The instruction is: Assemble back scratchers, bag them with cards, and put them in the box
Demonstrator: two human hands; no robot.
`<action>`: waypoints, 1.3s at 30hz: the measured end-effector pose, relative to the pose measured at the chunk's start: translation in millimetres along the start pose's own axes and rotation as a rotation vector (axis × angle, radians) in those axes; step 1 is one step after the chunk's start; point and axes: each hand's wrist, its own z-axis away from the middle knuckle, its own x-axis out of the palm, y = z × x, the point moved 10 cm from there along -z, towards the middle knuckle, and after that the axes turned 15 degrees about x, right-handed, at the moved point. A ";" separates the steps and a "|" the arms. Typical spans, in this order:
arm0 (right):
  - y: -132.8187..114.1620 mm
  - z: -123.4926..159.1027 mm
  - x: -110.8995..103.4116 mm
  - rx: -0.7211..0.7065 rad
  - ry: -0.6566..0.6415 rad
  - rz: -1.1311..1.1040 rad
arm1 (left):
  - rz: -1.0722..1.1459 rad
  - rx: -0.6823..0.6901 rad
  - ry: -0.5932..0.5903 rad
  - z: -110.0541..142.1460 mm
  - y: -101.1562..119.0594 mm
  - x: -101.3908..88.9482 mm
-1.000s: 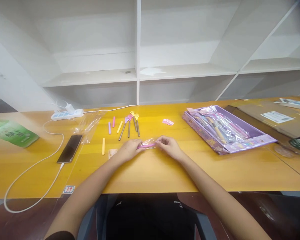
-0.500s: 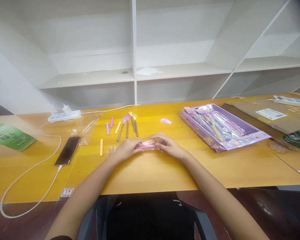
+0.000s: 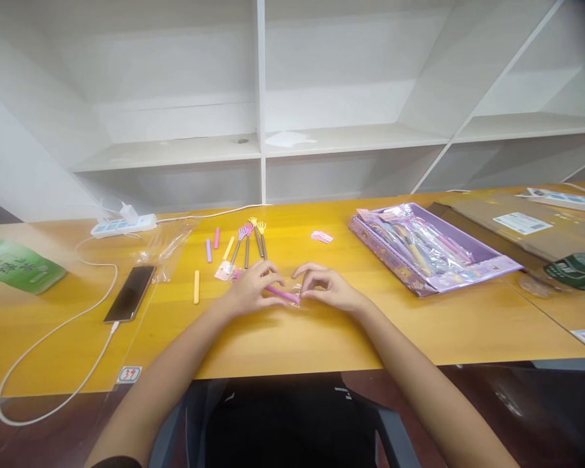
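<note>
A pink back scratcher (image 3: 285, 296) in a clear plastic bag lies slantwise on the table, with a pale pink card (image 3: 223, 270) at its far left end. My left hand (image 3: 253, 289) arches over its middle, thumb and fingers apart around the handle, hiding part of it. At the near right end, my right hand (image 3: 329, 289) has its curled fingertips and thumb at the bag's edge, seemingly pinching the plastic. Just beyond my left hand lie several small hand-shaped back scratchers (image 3: 247, 237) with dark metal rods. Loose coloured handles lie beside them, including a yellow one (image 3: 196, 287).
A purple display box (image 3: 487, 268) of bagged scratchers stands right, before a cardboard box (image 3: 487, 208). Pink cards (image 3: 322, 236) lie mid-table. A charging phone (image 3: 130, 294), power strip (image 3: 124, 225), and green package (image 3: 22, 266) are left. White shelves (image 3: 346, 143) rise behind.
The bagged back scratcher has turned from level to slanting, its right end nearer me. Its card end now shows beyond my left hand, whose fingers have spread and lifted.
</note>
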 end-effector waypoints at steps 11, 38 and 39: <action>36.7 -9.1 32.5 0.241 -0.128 0.042 | 0.132 -0.481 -0.128 14.6 3.2 64.4; 32.5 -14.6 30.2 0.206 -0.059 0.239 | 0.165 -0.503 -0.070 18.8 -11.1 56.3; 33.0 -14.5 30.1 0.218 -0.054 0.237 | 0.169 -0.511 -0.054 19.0 -12.4 56.1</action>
